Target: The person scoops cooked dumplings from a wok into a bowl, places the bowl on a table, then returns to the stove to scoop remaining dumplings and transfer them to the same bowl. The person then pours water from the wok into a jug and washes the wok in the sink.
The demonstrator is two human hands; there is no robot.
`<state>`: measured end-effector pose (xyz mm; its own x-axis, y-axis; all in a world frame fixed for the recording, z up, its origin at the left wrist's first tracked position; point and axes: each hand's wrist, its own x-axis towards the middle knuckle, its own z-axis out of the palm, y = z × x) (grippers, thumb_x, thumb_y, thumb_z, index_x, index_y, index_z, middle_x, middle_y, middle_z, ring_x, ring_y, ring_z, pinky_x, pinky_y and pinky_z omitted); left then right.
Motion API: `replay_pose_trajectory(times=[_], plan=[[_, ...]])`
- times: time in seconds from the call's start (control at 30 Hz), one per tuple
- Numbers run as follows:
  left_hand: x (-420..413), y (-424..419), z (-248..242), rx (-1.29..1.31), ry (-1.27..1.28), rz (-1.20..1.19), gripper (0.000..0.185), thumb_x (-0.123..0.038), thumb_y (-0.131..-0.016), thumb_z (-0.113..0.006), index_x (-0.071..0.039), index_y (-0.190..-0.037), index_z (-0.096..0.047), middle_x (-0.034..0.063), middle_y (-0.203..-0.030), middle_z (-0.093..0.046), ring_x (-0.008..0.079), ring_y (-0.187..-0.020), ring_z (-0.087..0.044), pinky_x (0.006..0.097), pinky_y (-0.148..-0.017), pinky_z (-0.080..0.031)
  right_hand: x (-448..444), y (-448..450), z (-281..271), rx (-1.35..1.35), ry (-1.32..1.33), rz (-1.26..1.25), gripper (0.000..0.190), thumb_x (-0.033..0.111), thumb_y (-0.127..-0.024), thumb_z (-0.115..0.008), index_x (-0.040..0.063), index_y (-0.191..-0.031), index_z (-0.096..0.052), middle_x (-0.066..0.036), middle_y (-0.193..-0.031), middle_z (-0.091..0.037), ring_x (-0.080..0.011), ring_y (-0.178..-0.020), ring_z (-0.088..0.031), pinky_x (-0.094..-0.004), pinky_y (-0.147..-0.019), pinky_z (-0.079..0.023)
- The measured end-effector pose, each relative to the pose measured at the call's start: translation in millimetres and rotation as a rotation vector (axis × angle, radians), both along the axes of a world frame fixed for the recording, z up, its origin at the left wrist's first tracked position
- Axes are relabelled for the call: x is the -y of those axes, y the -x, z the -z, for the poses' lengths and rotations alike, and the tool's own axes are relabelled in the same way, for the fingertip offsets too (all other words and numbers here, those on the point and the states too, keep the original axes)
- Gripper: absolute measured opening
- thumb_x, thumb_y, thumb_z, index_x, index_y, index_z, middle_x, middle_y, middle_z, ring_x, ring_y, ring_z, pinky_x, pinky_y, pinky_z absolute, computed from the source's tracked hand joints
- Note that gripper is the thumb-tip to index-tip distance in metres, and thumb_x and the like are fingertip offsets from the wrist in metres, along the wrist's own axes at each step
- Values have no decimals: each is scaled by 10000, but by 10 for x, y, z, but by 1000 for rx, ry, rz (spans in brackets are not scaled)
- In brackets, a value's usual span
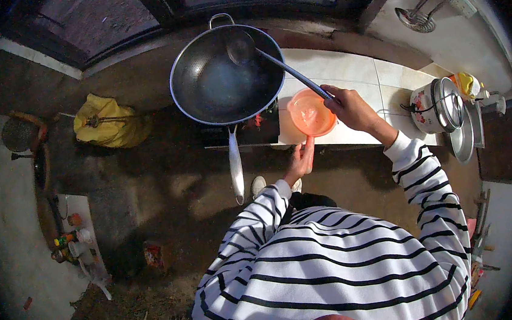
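Note:
My right hand (354, 109) grips the end of a long-handled ladle (291, 72). The ladle's bowl rests or hovers inside a dark wok (195, 92); contact with the wok's wall cannot be told. Some cloudy liquid (226, 85) seems to lie in the wok's bottom. My left hand (301, 161) is closed around the handle of an orange plastic dipper (296, 99), just right of the wok. Clear liquid shows inside the dipper. The wok's metal handle (236, 171) points toward me, left of my left hand.
Beneath the wok is a black cooktop (265, 129) on a white tiled counter (353, 67). A flowered rice cooker (424, 104) stands at the counter's right. Strainers (415, 20) hang on the right wall. A tied yellow bag (102, 123) sits at left, near a shelf with bottles (64, 240).

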<state>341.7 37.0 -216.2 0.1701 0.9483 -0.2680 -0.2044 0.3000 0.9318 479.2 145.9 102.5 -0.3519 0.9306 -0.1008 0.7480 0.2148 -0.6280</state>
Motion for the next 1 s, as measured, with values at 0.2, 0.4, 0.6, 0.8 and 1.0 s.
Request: replay_pose_trajectory(times=[0.2,0.4,0.6,0.8,1.0], plan=[[263,1342,-760,497,478,-80,657,-580,-988,-459,0,-1285,-546,177,-1175,-649,300,-1055,-644,444,-971,-516,-22,160,101,-9,-84,-58,305,67,-920,-549,-8,-1215,-554,-273,-875,-638,-491,-812,-604,-488,-723,-520],[193,2022,-1663,717,330,-111,534,-509,-1003,-496,-40,-1243,-580,123,-1034,-681,216,-842,-679,374,-753,-589,-16,337,223,-348,636,136,314,128,-1005,-515,24,-1293,-587,-38,-801,-591,-86,-586,-526,-248,-424,-432],[7,1884,-1916,511,430,-78,183,-246,-961,-656,-96,-1030,-578,12,-760,-572,102,-566,-540,260,-474,-444,186,361,199,-691,916,236,350,130,-1006,-510,-19,-1322,-536,-65,-800,-599,-76,-556,-490,-217,-421,-372],[-60,1894,-1924,313,432,-100,283,-276,-958,-659,-131,-835,-450,-19,-630,-456,84,-467,-441,262,-393,-368,521,368,-104,-707,862,281,374,162,-1019,-522,-15,-1349,-513,-21,-781,-532,-44,-528,-387,-177,-415,-285],[-94,1897,-1929,220,425,-72,270,-274,-962,-647,-124,-844,-455,-21,-615,-436,84,-443,-413,267,-373,-352,911,60,-621,-674,870,421,426,187,-1017,-536,21,-1406,-487,-7,-795,-519,-29,-545,-369,-177,-420,-268]])
